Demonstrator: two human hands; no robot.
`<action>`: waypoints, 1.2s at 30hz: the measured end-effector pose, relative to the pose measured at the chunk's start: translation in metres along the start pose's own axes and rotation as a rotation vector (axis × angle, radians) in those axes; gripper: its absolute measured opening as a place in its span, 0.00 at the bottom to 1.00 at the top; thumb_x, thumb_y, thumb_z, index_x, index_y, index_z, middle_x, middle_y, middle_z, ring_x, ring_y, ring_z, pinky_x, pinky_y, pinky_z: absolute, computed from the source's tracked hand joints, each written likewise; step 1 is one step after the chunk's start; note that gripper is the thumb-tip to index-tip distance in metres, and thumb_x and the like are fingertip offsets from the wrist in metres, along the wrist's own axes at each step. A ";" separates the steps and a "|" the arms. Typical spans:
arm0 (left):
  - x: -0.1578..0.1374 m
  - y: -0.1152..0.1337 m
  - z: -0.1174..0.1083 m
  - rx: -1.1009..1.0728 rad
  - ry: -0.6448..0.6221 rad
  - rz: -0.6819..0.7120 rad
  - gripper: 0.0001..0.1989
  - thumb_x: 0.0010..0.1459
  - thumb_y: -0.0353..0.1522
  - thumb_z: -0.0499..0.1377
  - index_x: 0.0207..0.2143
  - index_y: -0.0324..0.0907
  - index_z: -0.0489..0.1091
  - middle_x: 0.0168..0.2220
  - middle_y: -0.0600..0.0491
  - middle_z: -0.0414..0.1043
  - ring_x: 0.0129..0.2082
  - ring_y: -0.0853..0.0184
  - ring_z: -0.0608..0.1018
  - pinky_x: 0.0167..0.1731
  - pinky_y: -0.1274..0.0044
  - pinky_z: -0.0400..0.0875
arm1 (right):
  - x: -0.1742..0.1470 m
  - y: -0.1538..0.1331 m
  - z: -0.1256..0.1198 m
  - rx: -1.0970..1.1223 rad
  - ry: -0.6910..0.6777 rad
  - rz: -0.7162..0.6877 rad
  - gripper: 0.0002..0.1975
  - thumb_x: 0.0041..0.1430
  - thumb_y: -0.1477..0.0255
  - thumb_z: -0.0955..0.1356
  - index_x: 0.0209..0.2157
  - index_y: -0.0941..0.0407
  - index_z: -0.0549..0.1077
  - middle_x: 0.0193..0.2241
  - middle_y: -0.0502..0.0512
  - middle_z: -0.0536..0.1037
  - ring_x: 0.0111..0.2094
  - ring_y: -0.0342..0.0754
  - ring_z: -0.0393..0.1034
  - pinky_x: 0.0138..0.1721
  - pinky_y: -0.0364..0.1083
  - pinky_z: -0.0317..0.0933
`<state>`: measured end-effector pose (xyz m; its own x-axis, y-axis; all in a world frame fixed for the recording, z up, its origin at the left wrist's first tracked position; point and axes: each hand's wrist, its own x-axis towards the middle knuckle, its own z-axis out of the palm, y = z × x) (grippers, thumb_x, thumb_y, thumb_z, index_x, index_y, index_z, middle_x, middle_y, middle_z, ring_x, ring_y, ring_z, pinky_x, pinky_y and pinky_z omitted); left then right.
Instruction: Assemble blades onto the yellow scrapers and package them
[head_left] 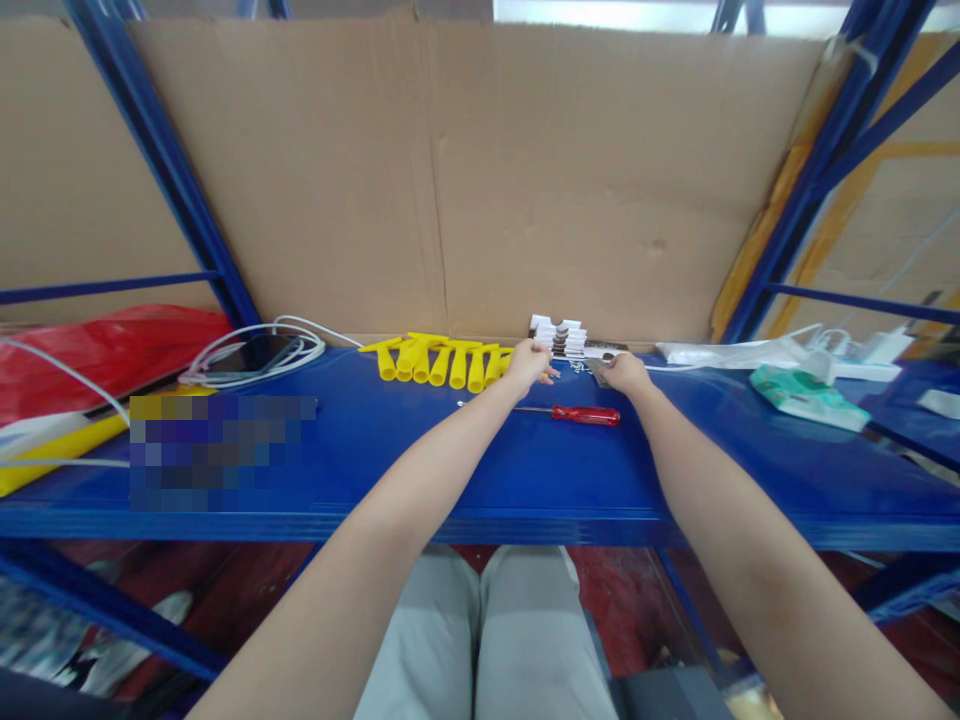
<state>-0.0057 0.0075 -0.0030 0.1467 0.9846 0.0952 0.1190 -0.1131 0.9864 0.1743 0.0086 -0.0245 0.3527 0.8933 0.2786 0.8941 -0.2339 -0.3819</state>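
Note:
At the back of the blue shelf, my left hand (pixel 532 364) has its fingers curled beside a stack of white flat pieces (pixel 564 338). Whatever is between those fingers is too small to make out. My right hand (pixel 628 373) is closed on a flat grey metal piece (pixel 598 371), its thumb lying along it. Small silvery parts (pixel 577 366) lie between the two hands. Several yellow plastic handles (pixel 458 367) stand in a row left of my left hand. A screwdriver (pixel 585 414) with a red handle lies in front of both hands.
A cardboard sheet (pixel 480 180) closes off the back. White cable (pixel 304 350) is coiled over a dark phone-like object at left, near a red bag (pixel 112 350). At right are a green-and-white packet (pixel 808 397) and a white power strip (pixel 862 370). Blue posts (pixel 795 215) flank the shelf.

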 end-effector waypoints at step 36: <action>0.000 -0.004 -0.002 0.119 -0.018 0.067 0.07 0.55 0.22 0.52 0.29 0.41 0.58 0.28 0.54 0.70 0.23 0.73 0.75 0.21 0.83 0.68 | -0.014 -0.015 -0.002 -0.217 -0.085 0.006 0.23 0.61 0.71 0.59 0.54 0.69 0.65 0.52 0.77 0.69 0.54 0.61 0.65 0.51 0.51 0.59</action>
<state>-0.0078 0.0081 -0.0062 0.1757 0.9718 0.1571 0.2239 -0.1948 0.9549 0.1564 -0.0010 -0.0213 0.3418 0.9186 0.1982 0.9337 -0.3081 -0.1822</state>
